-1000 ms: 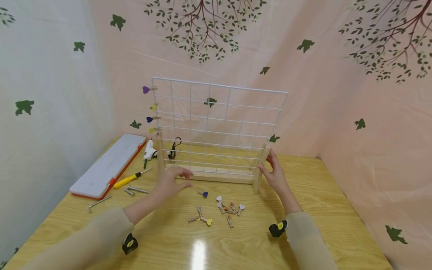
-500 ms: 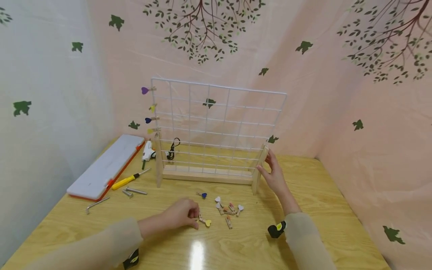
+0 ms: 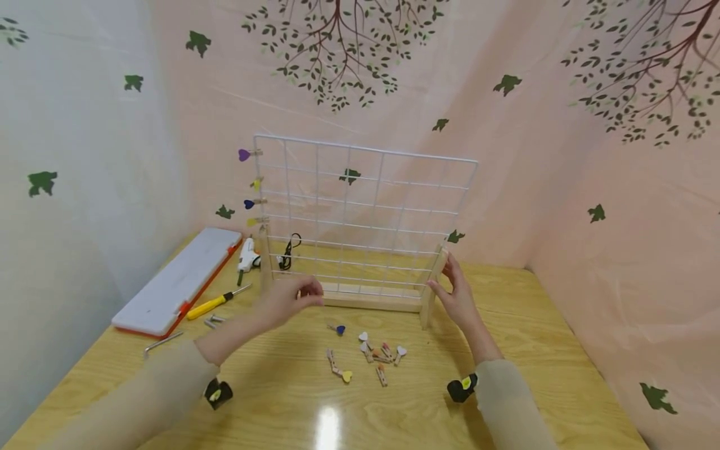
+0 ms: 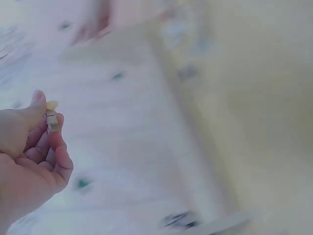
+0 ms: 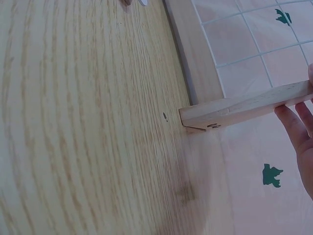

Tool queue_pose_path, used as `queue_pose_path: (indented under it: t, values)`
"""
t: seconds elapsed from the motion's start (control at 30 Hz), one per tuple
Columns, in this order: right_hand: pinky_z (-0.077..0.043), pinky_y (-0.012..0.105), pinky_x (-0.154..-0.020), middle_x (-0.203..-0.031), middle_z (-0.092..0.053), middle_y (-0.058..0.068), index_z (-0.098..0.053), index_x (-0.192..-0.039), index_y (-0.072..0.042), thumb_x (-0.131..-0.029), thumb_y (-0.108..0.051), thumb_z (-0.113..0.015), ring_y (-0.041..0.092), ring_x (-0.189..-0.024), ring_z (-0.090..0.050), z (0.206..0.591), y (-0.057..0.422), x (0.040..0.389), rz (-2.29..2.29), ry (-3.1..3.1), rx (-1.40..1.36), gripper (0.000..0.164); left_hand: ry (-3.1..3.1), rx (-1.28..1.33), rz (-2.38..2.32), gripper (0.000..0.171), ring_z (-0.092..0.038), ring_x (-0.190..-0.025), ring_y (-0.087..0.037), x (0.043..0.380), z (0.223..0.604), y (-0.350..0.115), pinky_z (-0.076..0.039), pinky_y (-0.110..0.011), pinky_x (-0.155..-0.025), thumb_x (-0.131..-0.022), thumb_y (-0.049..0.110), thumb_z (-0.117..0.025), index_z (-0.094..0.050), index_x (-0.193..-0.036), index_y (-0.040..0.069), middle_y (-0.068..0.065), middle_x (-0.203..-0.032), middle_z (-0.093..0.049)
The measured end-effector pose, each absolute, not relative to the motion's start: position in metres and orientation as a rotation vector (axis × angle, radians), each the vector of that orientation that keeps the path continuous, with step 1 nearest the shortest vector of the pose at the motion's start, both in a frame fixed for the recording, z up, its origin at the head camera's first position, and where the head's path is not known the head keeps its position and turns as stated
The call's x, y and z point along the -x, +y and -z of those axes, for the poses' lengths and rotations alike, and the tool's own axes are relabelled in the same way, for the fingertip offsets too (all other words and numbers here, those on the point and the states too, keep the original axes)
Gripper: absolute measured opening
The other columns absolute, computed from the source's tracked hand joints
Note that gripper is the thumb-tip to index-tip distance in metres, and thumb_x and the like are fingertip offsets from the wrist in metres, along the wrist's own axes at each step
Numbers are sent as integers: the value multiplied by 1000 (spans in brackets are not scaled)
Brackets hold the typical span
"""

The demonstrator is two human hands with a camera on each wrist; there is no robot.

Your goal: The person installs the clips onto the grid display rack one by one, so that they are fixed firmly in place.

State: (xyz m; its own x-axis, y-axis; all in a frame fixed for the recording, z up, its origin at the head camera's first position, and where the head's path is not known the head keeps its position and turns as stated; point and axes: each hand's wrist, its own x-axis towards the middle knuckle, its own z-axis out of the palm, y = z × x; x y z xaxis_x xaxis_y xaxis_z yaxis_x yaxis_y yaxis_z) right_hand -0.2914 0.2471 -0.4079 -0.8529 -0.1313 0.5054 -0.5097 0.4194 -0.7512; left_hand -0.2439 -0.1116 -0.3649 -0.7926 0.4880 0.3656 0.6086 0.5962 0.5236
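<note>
Between thumb and fingers my left hand pinches a small wooden clothespin with a yellow top. In the head view this hand is in front of the lower left of a white wire grid, which stands in a wooden base. My right hand grips the right wooden upright of that base. Heart clothespins sit clipped down the grid's left edge: a purple one, a dark blue one and two yellow ones. Loose on the table lie a blue heart clothespin, a yellow heart clothespin and several white and orange ones.
At the left are a white case with a red edge, a yellow screwdriver, bolts and a hex key. A glue gun with a black cord lies behind. Patterned curtains enclose the table.
My left hand went down to the loose clothespins, picked one up, and rose back toward the grid's lower left. The right hand keeps its grip on the upright.
</note>
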Motion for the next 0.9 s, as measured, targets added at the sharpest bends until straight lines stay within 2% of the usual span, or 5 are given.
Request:
queue_pose_path:
  t: [0.07,0.13,0.47,0.73,0.9]
  values:
    - [-29,52,-99,-128,-39,26,-21,-141,-6,-83,1,-59,40,-120,-37,408,247,291,-1420,-2314,-548,69,-2593,853,952,11,-47,-58,-6,247,332,-120,-41,-20,-50,-84,25,-60,-63,-87,15,8,-72,-58]
    - [-25,57,-100,-128,-38,27,-21,-140,-6,-84,1,-58,41,-120,-36,408,247,291,-1423,-2317,-550,68,-2524,819,946,13,-49,-60,-9,251,300,-129,-42,-22,-50,-86,22,-58,-63,-91,11,4,-75,-60]
    - [-29,56,-97,-127,-39,29,-22,-140,-4,-83,1,-58,42,-119,-37,409,247,293,-1422,-2309,-544,67,-2113,570,992,23,-56,-70,-4,285,187,-170,-44,-13,-60,-87,25,-56,-64,-96,5,0,-84,-64]
    - [-27,55,-99,-126,-39,29,-23,-139,-3,-82,3,-59,42,-118,-37,409,247,293,-1435,-2297,-544,67,-2049,453,1196,27,-54,-77,-7,312,162,-175,-41,-15,-70,-85,27,-58,-65,-97,4,8,-83,-61]
    - [-29,55,-97,-126,-39,28,-23,-140,-4,-82,2,-59,41,-118,-38,409,247,294,-1430,-2292,-558,68,-2058,429,1267,29,-53,-75,-8,322,164,-171,-40,-18,-68,-84,30,-59,-66,-95,4,7,-81,-61]
